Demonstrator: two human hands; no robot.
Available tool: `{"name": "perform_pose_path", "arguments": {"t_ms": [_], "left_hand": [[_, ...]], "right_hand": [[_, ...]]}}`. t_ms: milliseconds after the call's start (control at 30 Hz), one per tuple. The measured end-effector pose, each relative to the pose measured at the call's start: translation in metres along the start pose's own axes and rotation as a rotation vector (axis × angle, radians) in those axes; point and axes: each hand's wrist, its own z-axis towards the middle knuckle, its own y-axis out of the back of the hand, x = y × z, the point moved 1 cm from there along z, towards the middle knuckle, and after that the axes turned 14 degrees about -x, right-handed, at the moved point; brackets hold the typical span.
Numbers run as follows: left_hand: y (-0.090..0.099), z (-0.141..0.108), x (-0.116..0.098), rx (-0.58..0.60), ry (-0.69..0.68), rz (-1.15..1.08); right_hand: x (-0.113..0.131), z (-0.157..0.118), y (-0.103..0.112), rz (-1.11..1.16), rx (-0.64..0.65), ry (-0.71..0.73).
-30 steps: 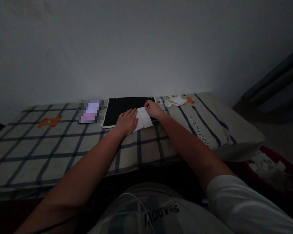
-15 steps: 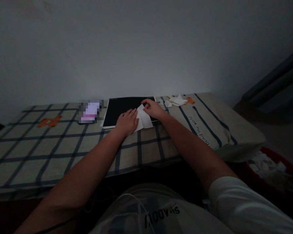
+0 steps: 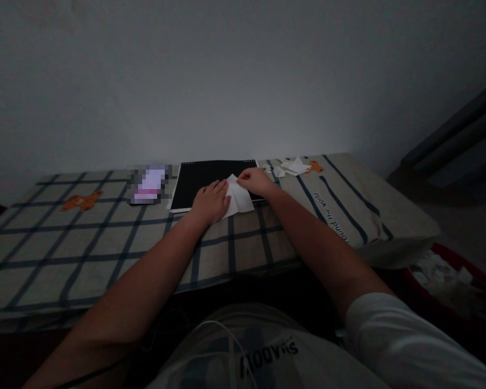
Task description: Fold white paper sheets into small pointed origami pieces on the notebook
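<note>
A white sheet of paper with a crease down it lies partly on a black notebook and partly over its near edge. My left hand rests flat on the paper's left side, fingers stretched out. At the paper's upper right edge, my right hand has its fingers bent and pressed together on the paper. The palm side of both hands is hidden, and so is the part of the sheet under the left hand.
A phone, blurred out, lies left of the notebook. Torn paper scraps are heaped to the right. A checked cloth covers the table, which meets a grey wall. At lower right stands a red bin with crumpled paper inside.
My right hand has moved slightly down, its fingers now lower along the paper's right edge. The left hand stays in place.
</note>
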Motion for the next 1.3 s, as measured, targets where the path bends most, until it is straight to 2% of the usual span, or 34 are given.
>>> {"name": "perform_pose_path", "arguments": {"t_ms": [233,600,1033,1300], "left_hand": [[-0.001,0.001,0.0,-0.011,-0.013,0.029],[0.003,0.001,-0.001,-0.044,-0.026,0.052],[-0.002,0.0,-0.002,-0.073,-0.02,0.072],[0.0,0.0,-0.003,-0.059,-0.025,0.07]], "right_hand": [[0.006,-0.003,-0.001,-0.065,0.006,0.036],[0.001,0.0,0.005,-0.217,0.003,-0.035],[0.008,-0.001,0.002,-0.5,0.122,-0.206],[0.013,0.001,0.001,-0.547,0.192,-0.198]]}}
